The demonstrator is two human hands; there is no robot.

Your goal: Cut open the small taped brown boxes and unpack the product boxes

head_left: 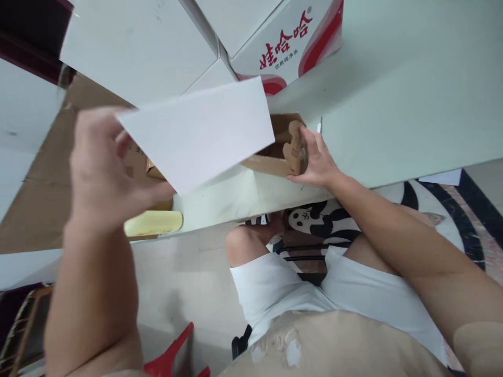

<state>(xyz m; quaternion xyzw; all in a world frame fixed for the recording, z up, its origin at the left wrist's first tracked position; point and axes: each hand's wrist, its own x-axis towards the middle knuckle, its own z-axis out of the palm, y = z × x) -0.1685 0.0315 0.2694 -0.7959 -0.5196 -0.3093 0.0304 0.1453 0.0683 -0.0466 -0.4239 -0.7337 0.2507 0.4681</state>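
Note:
My left hand (pixel 104 173) is raised at the left with its fingers pinched on a white sheet of paper (pixel 204 133), which it holds up over a small open brown cardboard box (pixel 275 159). The sheet hides most of that box. My right hand (pixel 316 159) grips the box's right end, fingers curled round a shaped cardboard flap (pixel 295 149). The box rests near the front edge of a pale green table (pixel 393 115).
A large white carton (pixel 283 36) with red print stands at the back of the table. Flat brown cardboard (pixel 43 193) lies at the left. A yellow oblong object (pixel 153 223) sits at the table's edge. My legs in white shorts and a red stool are below.

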